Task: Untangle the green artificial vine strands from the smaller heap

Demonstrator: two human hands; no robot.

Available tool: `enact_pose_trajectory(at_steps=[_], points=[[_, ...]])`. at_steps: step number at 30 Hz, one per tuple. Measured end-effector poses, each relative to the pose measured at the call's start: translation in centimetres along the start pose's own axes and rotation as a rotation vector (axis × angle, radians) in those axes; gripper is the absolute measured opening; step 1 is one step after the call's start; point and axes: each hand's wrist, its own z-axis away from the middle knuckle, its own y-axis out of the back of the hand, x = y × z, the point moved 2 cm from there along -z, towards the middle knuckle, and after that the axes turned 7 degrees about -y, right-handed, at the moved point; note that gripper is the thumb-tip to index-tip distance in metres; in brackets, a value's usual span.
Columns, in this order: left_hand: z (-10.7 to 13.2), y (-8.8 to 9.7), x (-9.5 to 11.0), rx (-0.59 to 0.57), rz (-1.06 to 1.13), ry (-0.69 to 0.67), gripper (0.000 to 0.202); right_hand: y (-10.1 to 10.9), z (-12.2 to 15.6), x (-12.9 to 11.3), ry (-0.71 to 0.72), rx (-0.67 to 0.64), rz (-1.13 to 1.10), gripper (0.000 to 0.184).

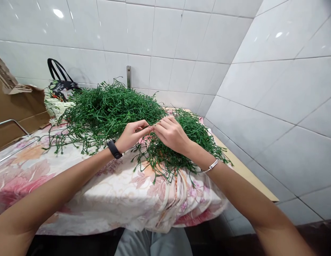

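Note:
A big heap of thin green plastic sprigs [106, 106] lies across a table covered by a flowered cloth [114, 195]. My left hand [130, 136], with a black band on the wrist, and my right hand [171, 134], with a silver bangle, meet above the heap's near side. Both hands are closed in a pinch on one green sprig [148, 127] held between their fingertips. A smaller bunch of sprigs [192, 142] lies under my right hand and spills over the table's front edge.
A torn cardboard box [18, 103] stands at the left with a metal rail [10, 122] before it. A black-handled flowered bag [61, 87] sits behind the heap. White tiled walls close in at the back and right. The bare wooden table edge [248, 174] shows at right.

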Motion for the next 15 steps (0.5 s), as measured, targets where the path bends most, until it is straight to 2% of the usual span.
enact_pose_trajectory(at_steps=[6,11,15], points=[[0.18,-0.09,-0.18,0.008,0.026,-0.011,0.023,-0.26,0.22,0.67,-0.069,0.052,-0.146,0.024],[0.24,-0.16,-0.32,-0.059,-0.011,-0.025,0.026,-0.27,0.15,0.09,-0.027,0.022,-0.088,0.027],[0.26,-0.25,-0.6,-0.072,-0.033,-0.022,0.028,-0.56,0.14,-0.06,-0.108,-0.037,-0.189,0.024]])
